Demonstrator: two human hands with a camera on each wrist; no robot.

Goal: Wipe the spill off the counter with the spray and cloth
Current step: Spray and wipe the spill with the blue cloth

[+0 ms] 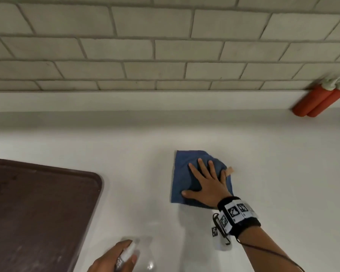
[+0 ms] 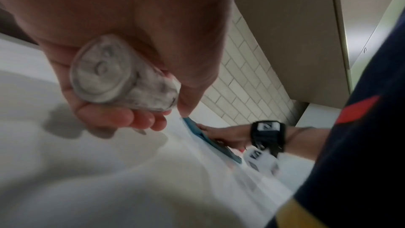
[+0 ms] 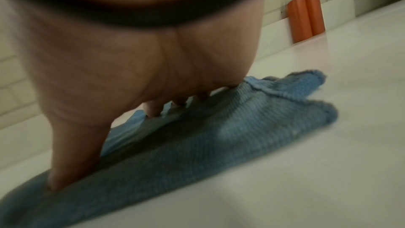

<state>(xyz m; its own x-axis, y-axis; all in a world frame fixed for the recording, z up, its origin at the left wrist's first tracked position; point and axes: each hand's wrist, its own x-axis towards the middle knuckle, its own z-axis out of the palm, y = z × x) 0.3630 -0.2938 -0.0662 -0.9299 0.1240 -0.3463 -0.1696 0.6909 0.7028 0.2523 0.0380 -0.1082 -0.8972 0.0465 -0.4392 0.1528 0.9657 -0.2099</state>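
Observation:
A blue cloth (image 1: 183, 173) lies flat on the white counter (image 1: 126, 150), right of centre. My right hand (image 1: 205, 181) presses on it with fingers spread and straight; the right wrist view shows the palm and fingertips of this right hand (image 3: 153, 82) on the cloth (image 3: 219, 133). A small tan strip (image 1: 230, 171) sticks out at the cloth's right edge. At the bottom edge my left hand (image 1: 114, 258) grips a clear spray bottle (image 1: 126, 254) above the counter. In the left wrist view the bottle (image 2: 118, 74) shows its round base, with my left hand (image 2: 122, 107) curled around it.
A dark brown tray (image 1: 35, 211) lies on the counter at the left. Two orange cylinders (image 1: 316, 103) lean against the tiled backsplash (image 1: 165, 46) at the far right. A pale cabinet (image 2: 295, 32) hangs above the wall.

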